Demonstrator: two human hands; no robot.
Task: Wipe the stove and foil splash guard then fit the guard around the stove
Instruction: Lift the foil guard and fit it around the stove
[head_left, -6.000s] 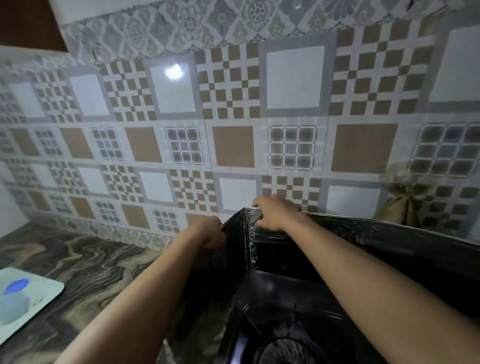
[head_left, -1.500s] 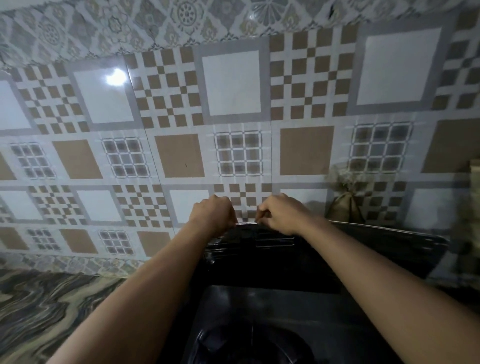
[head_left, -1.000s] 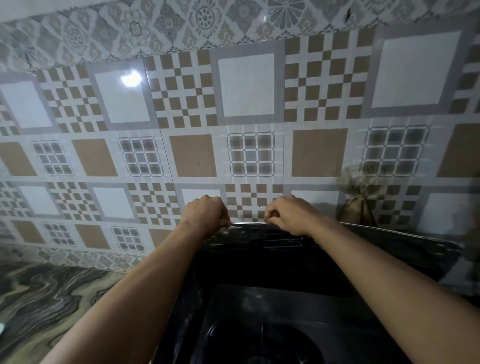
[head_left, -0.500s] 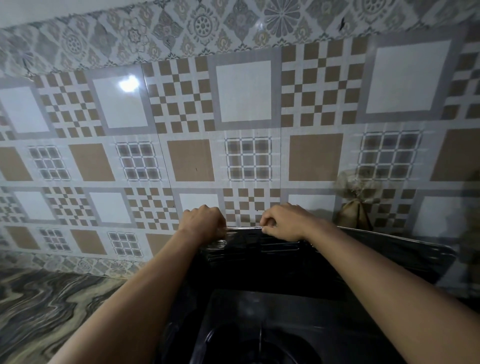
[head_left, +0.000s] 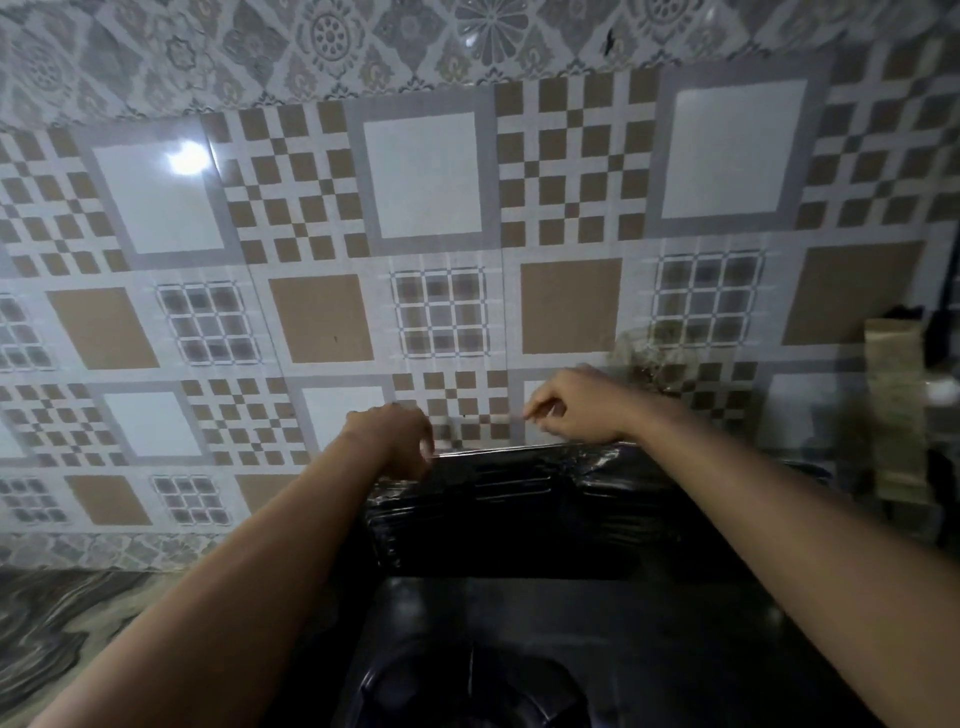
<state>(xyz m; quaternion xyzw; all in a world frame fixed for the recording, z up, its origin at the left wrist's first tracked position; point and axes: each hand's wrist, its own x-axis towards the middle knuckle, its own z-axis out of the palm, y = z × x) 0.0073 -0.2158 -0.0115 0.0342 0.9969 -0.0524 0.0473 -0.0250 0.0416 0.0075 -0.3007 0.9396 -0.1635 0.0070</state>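
1. The tiled wall (head_left: 426, 182) fills the background. The guard stands just in front of it, probably to catch splashes before they reach the tiles.
2. The marbled counter (head_left: 62, 623) shows only at the lower left, beside the stove.
3. The black stove (head_left: 571, 623) lies at the bottom of the view and is very dark. Its burner is hard to make out.
4. The foil splash guard (head_left: 509, 509) stands upright along the stove's back side. It looks dark, and only its top edge shines. I judge that the fitting is in hand and the wiping is done.
5. The left hand (head_left: 392, 441) has its grip closed on the left end of the guard's top edge, likely to keep the panel upright.
6. The right hand (head_left: 576, 410) is just above that edge, with curled fingers and the thumb near the forefinger. It is blurred, so I cannot tell whether its grip holds anything.
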